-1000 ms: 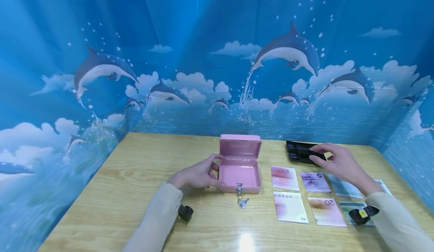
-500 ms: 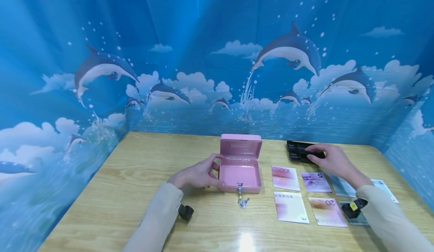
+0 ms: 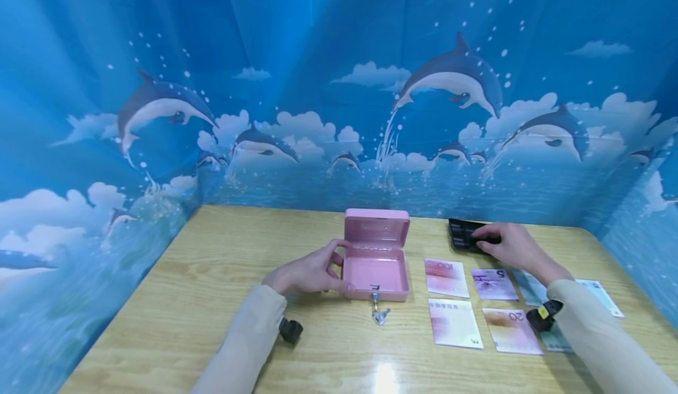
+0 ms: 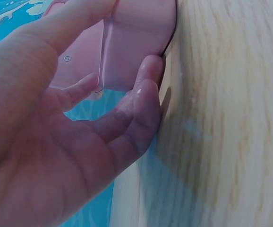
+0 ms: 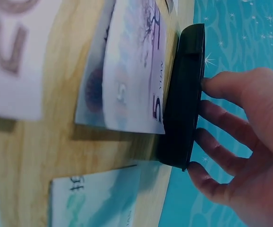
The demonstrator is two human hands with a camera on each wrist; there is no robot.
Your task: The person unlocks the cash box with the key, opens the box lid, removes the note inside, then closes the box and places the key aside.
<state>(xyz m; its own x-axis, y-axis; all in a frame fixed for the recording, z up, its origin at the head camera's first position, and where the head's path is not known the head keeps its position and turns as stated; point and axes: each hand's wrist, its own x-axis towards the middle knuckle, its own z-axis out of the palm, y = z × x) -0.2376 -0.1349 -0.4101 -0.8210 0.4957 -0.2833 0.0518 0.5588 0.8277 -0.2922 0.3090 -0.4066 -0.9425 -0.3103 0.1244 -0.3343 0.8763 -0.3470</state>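
Note:
A small pink cash box point(image 3: 392, 296) stands on the table with its lid raised. My left hand point(image 3: 309, 271) grips its left side, thumb at the front corner and another finger toward the back. In the left wrist view more fingers curl against the pink box wall point(image 4: 139, 45). A key point(image 3: 379, 317) hangs from the lock at the front. At the table's back right lies a black compartment tray point(image 3: 458, 238). My right hand point(image 3: 516, 248) is over its right part, thumb and fingers spread. In the right wrist view the fingertips touch the black tray's edge point(image 5: 181, 94).
Play banknotes lie in two rows right of the box: a 100 note point(image 3: 446, 277), a 5 note point(image 3: 494, 284), a 20 note point(image 3: 511, 330) and several others. The right forearm covers part of a green note point(image 3: 557, 342). A dolphin curtain point(image 3: 318, 88) borders the table behind.
My right hand has moved left and lowered over the black tray. The left hand and the open cash box have stayed in place.

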